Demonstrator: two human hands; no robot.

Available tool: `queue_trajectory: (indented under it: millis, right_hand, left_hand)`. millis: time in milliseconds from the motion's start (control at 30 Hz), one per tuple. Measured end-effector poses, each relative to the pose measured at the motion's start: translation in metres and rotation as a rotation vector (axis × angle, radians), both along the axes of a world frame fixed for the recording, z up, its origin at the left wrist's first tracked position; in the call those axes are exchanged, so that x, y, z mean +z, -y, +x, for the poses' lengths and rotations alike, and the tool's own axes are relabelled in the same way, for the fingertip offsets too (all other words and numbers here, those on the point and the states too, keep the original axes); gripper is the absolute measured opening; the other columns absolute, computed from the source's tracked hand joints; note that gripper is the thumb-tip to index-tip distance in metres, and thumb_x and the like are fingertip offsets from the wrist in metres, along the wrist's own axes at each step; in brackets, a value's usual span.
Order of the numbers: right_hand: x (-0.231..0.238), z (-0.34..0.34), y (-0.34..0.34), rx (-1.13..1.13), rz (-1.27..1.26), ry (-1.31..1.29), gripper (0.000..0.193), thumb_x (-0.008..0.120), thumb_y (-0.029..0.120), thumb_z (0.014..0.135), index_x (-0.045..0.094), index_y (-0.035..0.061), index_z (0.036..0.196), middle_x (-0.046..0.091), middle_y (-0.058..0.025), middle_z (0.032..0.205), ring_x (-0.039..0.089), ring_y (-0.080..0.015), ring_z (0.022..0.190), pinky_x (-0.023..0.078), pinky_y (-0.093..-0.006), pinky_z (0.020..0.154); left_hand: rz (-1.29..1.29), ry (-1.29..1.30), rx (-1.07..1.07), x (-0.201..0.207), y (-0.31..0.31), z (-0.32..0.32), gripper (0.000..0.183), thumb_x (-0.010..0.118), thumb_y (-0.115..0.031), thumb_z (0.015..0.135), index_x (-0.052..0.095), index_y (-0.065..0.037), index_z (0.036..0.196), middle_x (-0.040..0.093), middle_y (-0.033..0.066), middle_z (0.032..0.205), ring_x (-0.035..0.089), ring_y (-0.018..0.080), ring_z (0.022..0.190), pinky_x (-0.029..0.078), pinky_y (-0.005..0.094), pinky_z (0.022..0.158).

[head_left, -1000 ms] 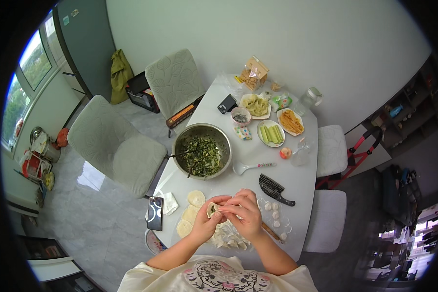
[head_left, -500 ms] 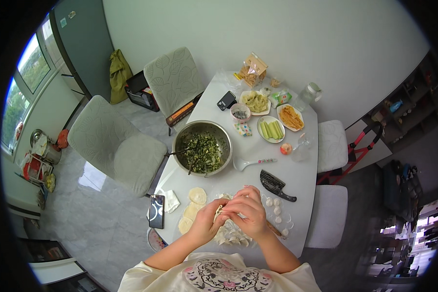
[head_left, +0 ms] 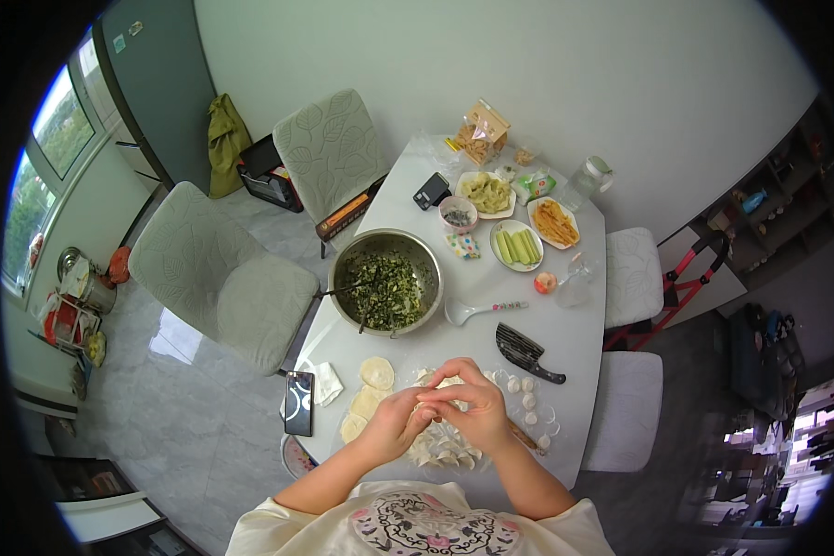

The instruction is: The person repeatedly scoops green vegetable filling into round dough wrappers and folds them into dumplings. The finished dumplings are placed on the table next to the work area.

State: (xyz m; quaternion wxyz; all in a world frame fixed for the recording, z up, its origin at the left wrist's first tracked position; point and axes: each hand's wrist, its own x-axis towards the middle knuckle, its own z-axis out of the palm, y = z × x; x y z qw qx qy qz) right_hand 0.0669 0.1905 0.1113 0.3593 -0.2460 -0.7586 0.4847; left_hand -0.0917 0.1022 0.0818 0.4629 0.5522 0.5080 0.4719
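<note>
My left hand (head_left: 394, 422) and my right hand (head_left: 475, 408) meet above the table's near side, fingertips pinched together on a dumpling. The fingers cover nearly all of it. Under my hands lies a cluster of folded white dumplings (head_left: 443, 452). Round flat dough wrappers (head_left: 376, 372) lie in a row just left of my left hand. Small lumps of dough (head_left: 528, 400) and a partly hidden wooden rolling pin (head_left: 524, 435) are to the right of my right hand. Beyond them is a steel bowl (head_left: 437, 278) of chopped green filling (head_left: 394, 295), chopsticks (head_left: 365, 310) leaning inside.
A black cleaver (head_left: 521, 353) and a white ladle (head_left: 458, 312) lie beyond my right hand. A phone (head_left: 297, 404) and tissue (head_left: 326, 384) sit at the left edge. Plates of cucumber sticks (head_left: 519, 246) and other food, plus a glass jug (head_left: 587, 183), stand farther back. Chairs (head_left: 236, 278) surround the table.
My fingers have drawn closer together over the dumpling, and its pale edge, visible earlier, is now hidden. My right hand's fingers sit slightly lower. The things on the table have not moved.
</note>
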Motion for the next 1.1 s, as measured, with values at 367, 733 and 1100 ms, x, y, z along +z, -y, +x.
queue_trajectory:
  millis: [367,733,1100]
  right_hand:
    - [-0.020,-0.007,0.018,-0.015,-0.581,-0.466,0.068,0.050,0.048,0.101,0.044,-0.0041,0.143,0.051,-0.0194,0.139,0.059,-0.0174,0.105,0.051,-0.0305,0.086]
    - [-0.009,-0.003,0.039,0.012,-0.361,-0.163,0.064,0.056,0.041,0.100,0.044,-0.0069,0.140,0.059,-0.0228,0.131,0.059,-0.0261,0.120,0.044,-0.0369,0.103]
    - [-0.003,0.006,0.032,-0.017,-0.002,0.000,0.048,0.058,0.031,0.099,0.052,-0.0072,0.127,0.060,-0.0217,0.127,0.062,-0.0341,0.112,0.048,-0.0386,0.095]
  left_hand:
    - [0.009,0.110,0.094,0.004,-0.006,0.015,0.045,0.034,-0.031,0.108,0.063,0.003,0.114,0.066,0.0098,0.084,0.062,0.0145,0.067,0.049,0.0258,0.060]
    - [0.488,-0.074,0.261,0.001,-0.013,0.032,0.041,0.039,-0.023,0.106,0.059,0.001,0.132,0.064,0.0123,0.086,0.060,0.0241,0.071,0.050,0.0331,0.068]
    - [0.423,-0.088,0.128,0.003,-0.001,0.026,0.041,0.047,-0.019,0.104,0.053,0.000,0.139,0.063,0.0136,0.090,0.061,0.0235,0.073,0.050,0.0311,0.069]
